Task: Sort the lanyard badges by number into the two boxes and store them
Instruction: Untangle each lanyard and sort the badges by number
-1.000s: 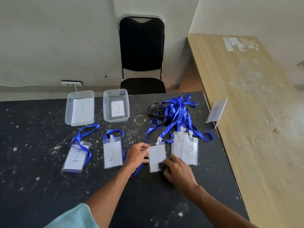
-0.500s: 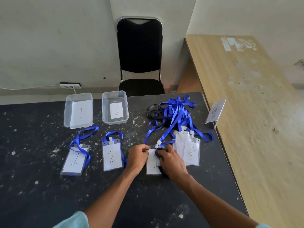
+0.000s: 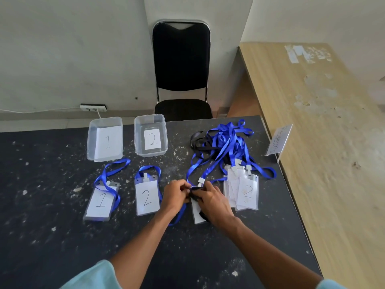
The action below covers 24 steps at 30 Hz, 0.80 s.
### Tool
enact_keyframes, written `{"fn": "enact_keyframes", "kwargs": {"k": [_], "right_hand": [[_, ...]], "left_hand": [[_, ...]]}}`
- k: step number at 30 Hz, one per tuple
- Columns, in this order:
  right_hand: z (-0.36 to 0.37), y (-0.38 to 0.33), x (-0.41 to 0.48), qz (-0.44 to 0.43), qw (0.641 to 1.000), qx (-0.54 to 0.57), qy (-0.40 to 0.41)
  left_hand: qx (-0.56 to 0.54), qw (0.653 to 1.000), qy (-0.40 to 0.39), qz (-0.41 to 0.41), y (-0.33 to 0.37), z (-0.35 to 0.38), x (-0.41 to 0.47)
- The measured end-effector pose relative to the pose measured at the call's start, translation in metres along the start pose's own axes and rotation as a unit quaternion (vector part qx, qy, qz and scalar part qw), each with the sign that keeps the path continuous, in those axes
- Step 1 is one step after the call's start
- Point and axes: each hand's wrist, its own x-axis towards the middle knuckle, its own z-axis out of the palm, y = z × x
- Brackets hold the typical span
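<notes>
The right hand (image 3: 212, 203) had climbed the badge (image 3: 196, 213) to join the left hand (image 3: 176, 195), both pinching its top edge, its length trailing from the fingertips back toward the person.

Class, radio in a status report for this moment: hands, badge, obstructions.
Left hand, right hand both pinching top of centre badge. Number covered. Its lanyard runs into tangled pile: snag risk.

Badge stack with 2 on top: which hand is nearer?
Right. The right hand sits just left of the stack; the left hand is farther left, beyond it.
</notes>
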Motion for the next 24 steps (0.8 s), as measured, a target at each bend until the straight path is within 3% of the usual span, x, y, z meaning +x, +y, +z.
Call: {"fn": "enact_keyframes", "kwargs": {"k": [5,13,17,22,24], "right_hand": [[-0.003,-0.006,0.006,0.017,1.0,0.006,-0.006],[-0.016,0.008,-0.035,-0.093,0.983,-0.081,-0.134],[-0.026,0.021,-0.057,-0.108,0.973,-0.092,-0.18],[-0.04,0.03,-0.066,0.089,0.99,-0.084,-0.073],[-0.041,0.027,-0.067,0.118,0.987,-0.094,-0.062]], "left_hand": [[0.118,0.992,0.033,0.015,0.0,-0.002,0.002],[0.13,0.99,0.054,0.01,0.006,0.004,0.0],[0.146,0.988,0.053,0.021,0.01,0.003,-0.002],[0.165,0.983,0.061,0.044,0.012,0.01,-0.006],[0.179,0.98,0.068,0.046,0.015,0.015,-0.007]]}}
